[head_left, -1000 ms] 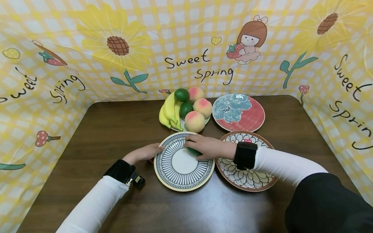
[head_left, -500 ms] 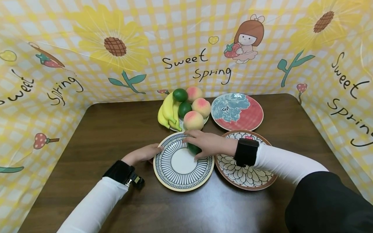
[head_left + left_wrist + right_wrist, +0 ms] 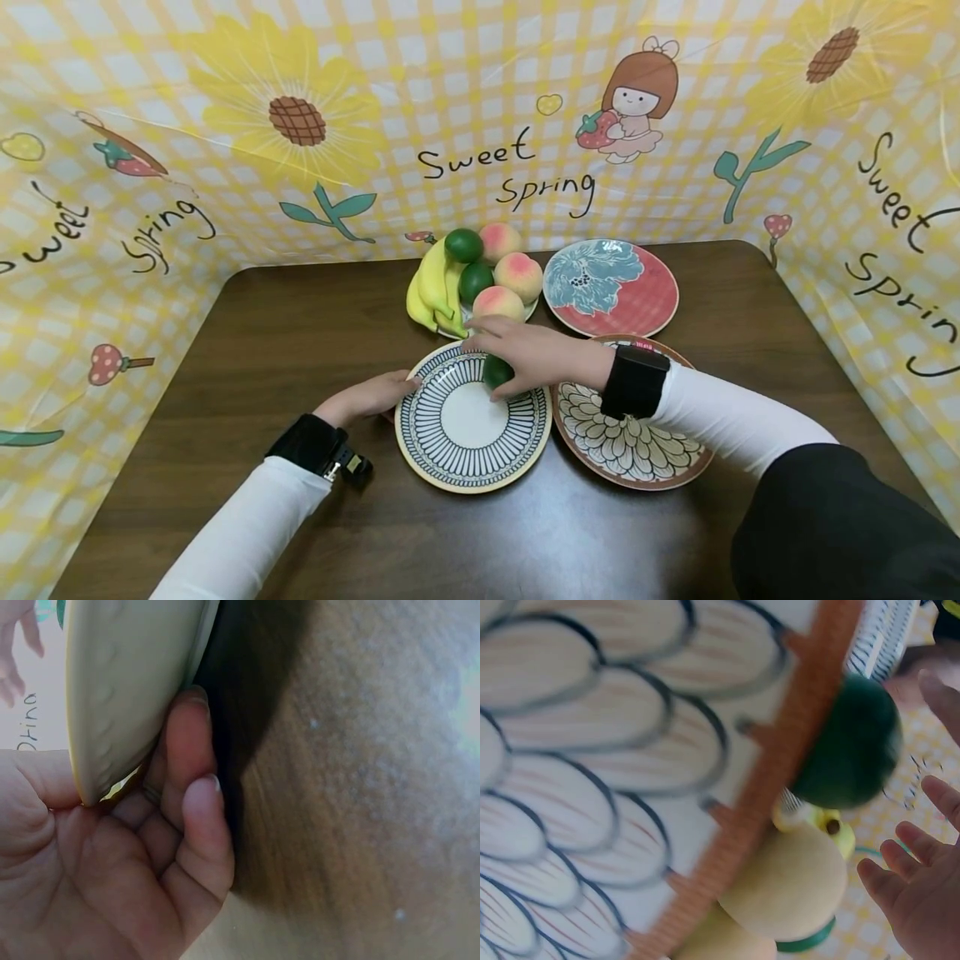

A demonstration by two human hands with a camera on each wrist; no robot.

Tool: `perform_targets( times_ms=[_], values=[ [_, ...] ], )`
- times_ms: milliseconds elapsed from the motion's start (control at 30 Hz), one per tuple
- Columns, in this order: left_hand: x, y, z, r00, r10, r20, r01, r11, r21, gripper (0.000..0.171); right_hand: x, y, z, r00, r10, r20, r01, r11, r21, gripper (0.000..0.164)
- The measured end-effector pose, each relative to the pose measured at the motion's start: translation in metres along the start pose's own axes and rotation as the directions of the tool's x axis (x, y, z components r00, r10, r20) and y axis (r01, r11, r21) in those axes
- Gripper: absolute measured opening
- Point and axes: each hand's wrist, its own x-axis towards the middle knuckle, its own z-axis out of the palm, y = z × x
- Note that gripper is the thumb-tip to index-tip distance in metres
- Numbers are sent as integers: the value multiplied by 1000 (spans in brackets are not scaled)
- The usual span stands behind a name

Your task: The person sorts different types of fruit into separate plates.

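My left hand (image 3: 367, 396) pinches the left rim of a white plate (image 3: 472, 425) with a dark striped border. In the left wrist view, the thumb is on its upper side and the curled fingers are by the pale underside (image 3: 135, 682). A dark green round fruit (image 3: 496, 372) rests on that plate, towards its upper right. Over it hovers my right hand (image 3: 536, 357), partly covering it in the head view. The right wrist view has this hand's fingers (image 3: 900, 862) spread and apart from the green fruit (image 3: 855, 742), holding nothing.
Behind the striped plate, a small plate carries bananas (image 3: 435, 287), peaches (image 3: 517, 277) and green fruits (image 3: 476, 283). A brown-rimmed petal-patterned plate (image 3: 630, 442) lies under the right forearm. A red and blue floral plate (image 3: 645, 292) sits back right. Checked cloth (image 3: 480, 100) walls the table.
My right hand has opened away from the green fruit and shifted slightly back, uncovering more of it. The left hand keeps its hold on the plate rim.
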Motion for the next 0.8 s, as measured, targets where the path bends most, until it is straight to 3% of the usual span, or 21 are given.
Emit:
perform_targets(
  times_ms=[533, 800],
  values=[
    [-3, 2, -2, 1000, -13, 15, 13, 1000, -4, 45, 26, 20, -49, 979, 61, -196, -50, 997, 59, 79],
    [-2, 2, -2, 999, -38, -5, 38, 999, 12, 47, 38, 30, -59, 974, 117, -193, -89, 985, 145, 77]
  ],
)
